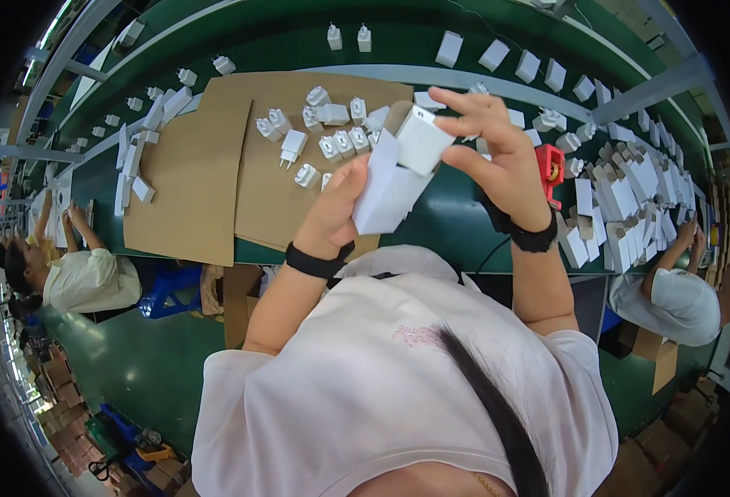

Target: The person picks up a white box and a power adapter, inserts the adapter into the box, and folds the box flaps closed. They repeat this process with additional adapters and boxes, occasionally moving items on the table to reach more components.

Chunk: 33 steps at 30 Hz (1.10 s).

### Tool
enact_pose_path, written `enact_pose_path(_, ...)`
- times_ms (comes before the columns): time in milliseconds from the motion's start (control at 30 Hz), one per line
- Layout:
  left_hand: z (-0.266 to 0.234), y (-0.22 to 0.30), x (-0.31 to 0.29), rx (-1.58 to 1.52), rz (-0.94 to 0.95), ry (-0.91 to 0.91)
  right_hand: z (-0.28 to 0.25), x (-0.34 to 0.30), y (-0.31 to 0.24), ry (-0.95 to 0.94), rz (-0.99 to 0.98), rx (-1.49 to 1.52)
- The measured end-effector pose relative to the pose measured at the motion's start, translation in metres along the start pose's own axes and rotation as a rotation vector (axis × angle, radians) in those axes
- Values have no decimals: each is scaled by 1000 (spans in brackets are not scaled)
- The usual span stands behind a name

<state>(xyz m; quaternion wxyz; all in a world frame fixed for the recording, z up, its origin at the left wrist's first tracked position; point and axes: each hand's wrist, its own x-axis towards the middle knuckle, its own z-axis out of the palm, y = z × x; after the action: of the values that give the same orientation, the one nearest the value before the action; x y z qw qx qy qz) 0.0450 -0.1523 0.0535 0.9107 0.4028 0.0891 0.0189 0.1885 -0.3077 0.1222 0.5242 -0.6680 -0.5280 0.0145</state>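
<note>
Charger goes into its box
Left hand [332, 211] grips the white carton [386, 186]; right hand [497, 145] pinches the white charger [423, 137], half seated, needing a straight push.

We've got a small white box [388, 189], plain card, held up over the green bench approx mid-scene, tilted w/ its open end pointing up and far-right. Its brown-lined flap stands open at the top. A white charger [424, 139], blocky w/ rounded corners, sits partway in that open end, most of its body still out. Box bottom points near-left. We can't see the charger's pins.
</note>
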Motion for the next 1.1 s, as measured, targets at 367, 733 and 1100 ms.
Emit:
enact_pose_path(367,-31,23,33,-143,-234,47,28,18,38,-123,247,317)
enact_pose_path(733,-78,21,82,284,26,269,65,54,93,43,569,527)
enact_pose_path(1100,-407,190,-14,1318,402,1358,-84,81,517,3,492,-893)
